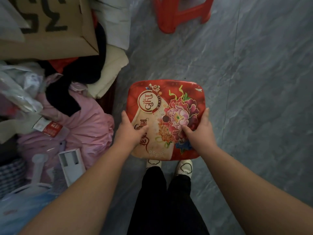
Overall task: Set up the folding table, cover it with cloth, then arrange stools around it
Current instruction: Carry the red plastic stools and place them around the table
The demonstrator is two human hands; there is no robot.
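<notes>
Gripping the printed stool (166, 102) by its side edges, left hand (131, 129) and right hand (198, 131) curled round the rim, thumbs on the seat, over the floor (254, 99) before the feet (184, 167). Could snag a leg on the clothes pile (76, 116) close by, or slip from so shallow a hold. Legs hidden beneath the seat; lifted or standing, cannot tell. Second red stool (183, 14) cropped above.

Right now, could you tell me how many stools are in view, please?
2. A floral-topped stool is held by the left hand and right hand. A plain red stool stands on the floor ahead, partly out of frame. More may be hidden.
</notes>
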